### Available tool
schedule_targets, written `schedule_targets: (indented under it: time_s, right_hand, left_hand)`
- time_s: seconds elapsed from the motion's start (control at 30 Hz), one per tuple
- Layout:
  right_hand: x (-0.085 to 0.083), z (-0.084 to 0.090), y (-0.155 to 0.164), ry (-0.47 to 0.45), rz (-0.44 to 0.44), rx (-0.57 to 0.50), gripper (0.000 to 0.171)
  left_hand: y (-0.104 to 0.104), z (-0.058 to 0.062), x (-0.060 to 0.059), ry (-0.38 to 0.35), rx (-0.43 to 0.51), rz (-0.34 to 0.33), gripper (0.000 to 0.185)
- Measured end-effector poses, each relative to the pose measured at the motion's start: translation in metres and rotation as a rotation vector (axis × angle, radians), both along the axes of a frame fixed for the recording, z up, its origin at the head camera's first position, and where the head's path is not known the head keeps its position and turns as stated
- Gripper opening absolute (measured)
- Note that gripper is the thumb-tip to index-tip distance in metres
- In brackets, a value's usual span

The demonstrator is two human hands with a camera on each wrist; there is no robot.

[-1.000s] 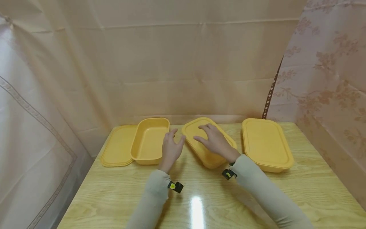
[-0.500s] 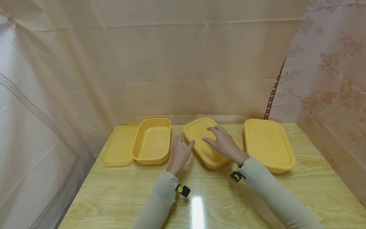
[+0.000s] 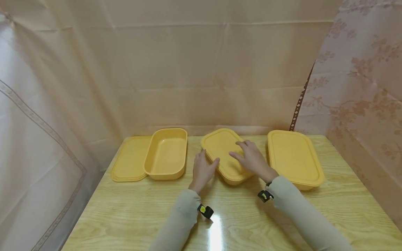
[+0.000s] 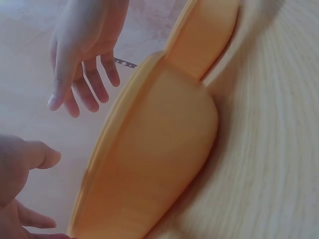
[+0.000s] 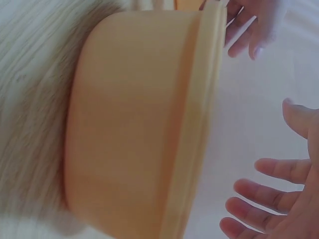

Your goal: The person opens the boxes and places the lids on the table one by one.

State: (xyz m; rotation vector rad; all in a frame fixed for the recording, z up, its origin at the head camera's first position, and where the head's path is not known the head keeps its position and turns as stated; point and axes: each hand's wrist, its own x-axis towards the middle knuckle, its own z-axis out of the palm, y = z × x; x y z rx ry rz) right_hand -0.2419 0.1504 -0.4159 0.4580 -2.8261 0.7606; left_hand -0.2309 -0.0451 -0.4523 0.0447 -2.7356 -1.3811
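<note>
A yellow rectangular food container (image 3: 233, 180) with its lid (image 3: 221, 144) on sits turned at an angle in the middle of the table. My left hand (image 3: 202, 171) is at its left side, fingers spread, the fingertips close to the lid's rim; whether they touch is hard to tell. Over the right part of the lid hovers my right hand (image 3: 255, 160), fingers apart and holding nothing. The left wrist view shows the container's smooth side wall (image 4: 154, 144) with the right hand (image 4: 89, 45) above it. In the right wrist view, the right fingers (image 5: 264, 194) are apart from the lid rim (image 5: 192, 134).
An uncovered yellow container (image 3: 166, 153) stands to the left, overlapping a stack of flat yellow lids (image 3: 130, 160). Another lidded container (image 3: 295, 158) is at the right. Behind the wooden table (image 3: 125, 216) hangs a beige curtain (image 3: 176, 69).
Both hands have moved to the right and slightly nearer the body. The left hand has gone from beside the uncovered container to the middle container's left edge. The containers stay in place.
</note>
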Motion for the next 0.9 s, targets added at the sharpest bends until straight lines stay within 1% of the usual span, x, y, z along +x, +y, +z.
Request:
schedule_targets:
  time_s: [0.17,0.33,0.57,0.9]
  right_hand:
    - [0.001,-0.004,0.007,-0.040,-0.017,0.018,0.064]
    - [0.000,-0.008,0.012,-0.068,-0.031,0.024,0.066]
    - [-0.001,-0.011,0.017,-0.095,-0.068,0.030,0.068]
    - [-0.002,-0.022,0.030,-0.138,-0.126,0.012,0.070]
  left_hand:
    - [0.002,-0.005,0.002,-0.038,0.004,-0.002,0.082]
    - [0.003,-0.009,0.003,-0.079,0.000,-0.011,0.083]
    - [0.005,-0.013,0.003,-0.094,-0.002,-0.001,0.087]
    - [0.011,-0.018,0.003,-0.115,0.071,0.033,0.091]
